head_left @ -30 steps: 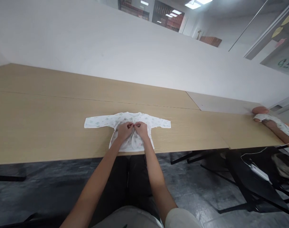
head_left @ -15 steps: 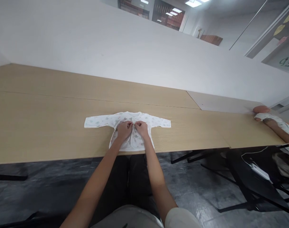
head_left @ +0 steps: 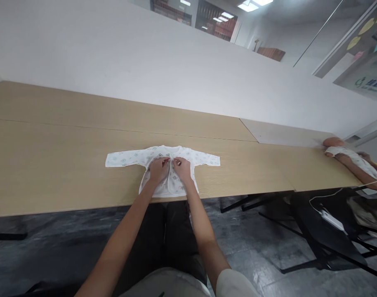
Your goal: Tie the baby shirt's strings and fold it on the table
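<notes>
Head view: the shirt (head_left: 175,183) lies front up on the table (head_left: 61,165), sleeves spread, presumably to keep the opening accessible. The left hand (head_left: 159,169) pinches one front edge; the right hand (head_left: 182,168) pinches the facing edge, fingertips just apart, likely for fine control of both edges. A doll (head_left: 333,142) lies farther right.

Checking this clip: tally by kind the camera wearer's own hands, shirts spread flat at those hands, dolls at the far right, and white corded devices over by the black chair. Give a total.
Wearer's own: 2, left hand and right hand
Spread garment: 1 shirt
Toy: 1 doll
Electrical: 1 white corded device
Total: 5
</notes>
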### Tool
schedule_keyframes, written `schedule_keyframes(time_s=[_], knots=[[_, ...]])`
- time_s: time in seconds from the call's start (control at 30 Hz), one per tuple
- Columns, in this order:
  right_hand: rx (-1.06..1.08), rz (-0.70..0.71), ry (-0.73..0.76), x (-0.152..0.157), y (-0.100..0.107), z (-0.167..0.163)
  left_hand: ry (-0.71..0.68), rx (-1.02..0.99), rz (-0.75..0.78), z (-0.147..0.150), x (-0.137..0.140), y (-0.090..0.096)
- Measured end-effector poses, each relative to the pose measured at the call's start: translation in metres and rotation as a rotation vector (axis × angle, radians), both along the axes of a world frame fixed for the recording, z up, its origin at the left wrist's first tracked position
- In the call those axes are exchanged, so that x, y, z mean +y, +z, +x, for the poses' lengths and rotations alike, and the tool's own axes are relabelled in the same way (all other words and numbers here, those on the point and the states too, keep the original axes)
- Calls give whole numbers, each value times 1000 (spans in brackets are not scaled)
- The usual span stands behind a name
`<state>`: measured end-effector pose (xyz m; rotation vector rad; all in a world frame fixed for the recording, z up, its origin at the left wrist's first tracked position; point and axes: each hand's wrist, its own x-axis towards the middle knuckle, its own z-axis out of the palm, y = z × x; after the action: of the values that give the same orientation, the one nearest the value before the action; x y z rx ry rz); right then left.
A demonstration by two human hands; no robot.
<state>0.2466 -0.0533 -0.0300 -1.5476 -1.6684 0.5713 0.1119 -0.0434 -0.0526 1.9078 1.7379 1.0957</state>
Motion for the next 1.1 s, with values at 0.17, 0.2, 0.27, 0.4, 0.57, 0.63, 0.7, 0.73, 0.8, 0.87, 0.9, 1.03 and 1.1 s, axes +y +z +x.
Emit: schedule_keyframes(time_s=[0.17,0.2,0.27,0.4,0.57,0.63,0.7,0.73,0.8,0.87,0.9,1.03,1.1], knots=[[-191,-114,88,-28,6,-7,3,-60,-3,-4,1,-1],[-235,-140,88,-33,7,-10,4,-67,-2,-4,1,0],[-304,-178,83,-38,8,-15,15,-82,7,-3,0,1],[-312,-202,49,-41,7,-19,43,-96,37,-1,-3,8],[-9,-193,-18,-38,-1,-6,-9,-6,-3,-5,-17,15],[136,-186,-40,-38,-5,1,-65,80,-48,-7,-27,14],[231,-181,-58,-37,-8,7,-111,165,-58,-7,-35,10],[259,-181,-64,-36,-9,9,-122,195,-48,-7,-39,9],[294,-181,-63,-36,-11,11,-130,220,-16,-4,-44,5],[315,-183,-55,-36,-12,11,-128,222,6,-2,-47,3],[319,-180,-50,-36,-12,11,-125,223,11,0,-48,3],[279,-161,-39,-36,-10,11,-122,204,7,1,-50,4],[259,-161,-27,-35,-9,10,-146,167,0,0,-50,6]])
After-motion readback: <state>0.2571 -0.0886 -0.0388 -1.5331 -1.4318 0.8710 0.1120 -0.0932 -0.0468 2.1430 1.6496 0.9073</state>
